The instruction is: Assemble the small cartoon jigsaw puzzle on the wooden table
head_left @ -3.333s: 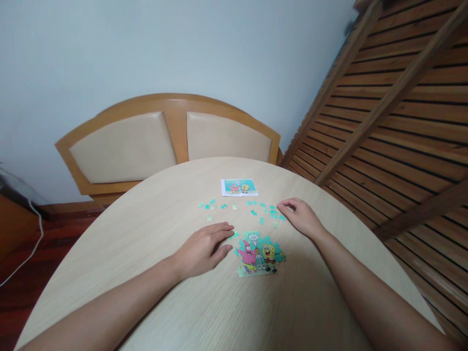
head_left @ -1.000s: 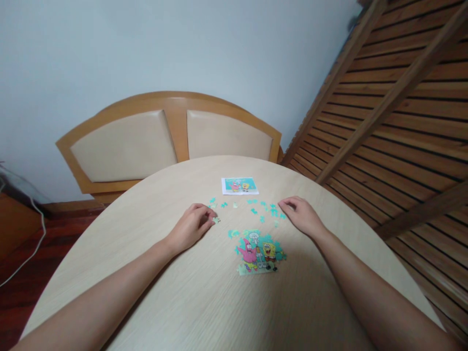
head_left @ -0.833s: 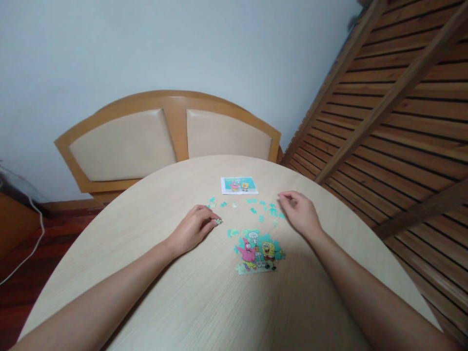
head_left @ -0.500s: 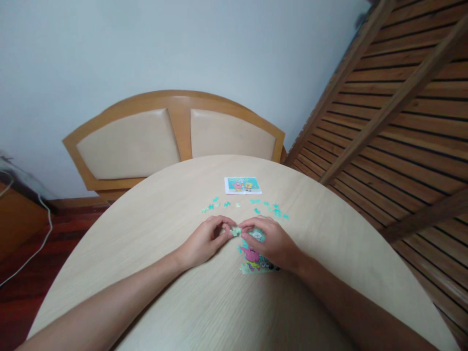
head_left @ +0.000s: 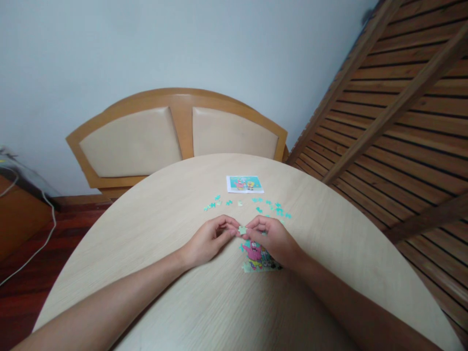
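A small pale green puzzle piece (head_left: 242,229) is pinched between the fingertips of both hands, just above the tabletop. My left hand (head_left: 212,239) holds its left side, with thumb and fingers closed. From the other side, my right hand (head_left: 272,240) grips its right edge, fingers also closed. Below the right hand lies a partly joined jigsaw puzzle (head_left: 253,251) showing a pink starfish figure; the hand hides its upper right part. Several loose turquoise puzzle pieces (head_left: 279,210) are scattered beyond the right hand, and others (head_left: 212,205) beyond the left.
A picture card (head_left: 245,184) with cartoon figures lies behind the loose pieces on the round wooden table (head_left: 153,297). Past the table's far edge stands a padded wooden headboard (head_left: 186,97) against the wall. Wooden slats (head_left: 395,107) lean at the right; a white cable (head_left: 51,229) hangs at the left.
The puzzle piece has shifted slightly right and up, and now sits between both hands' fingertips. The right hand has moved a little to the right. The view has shifted slightly.
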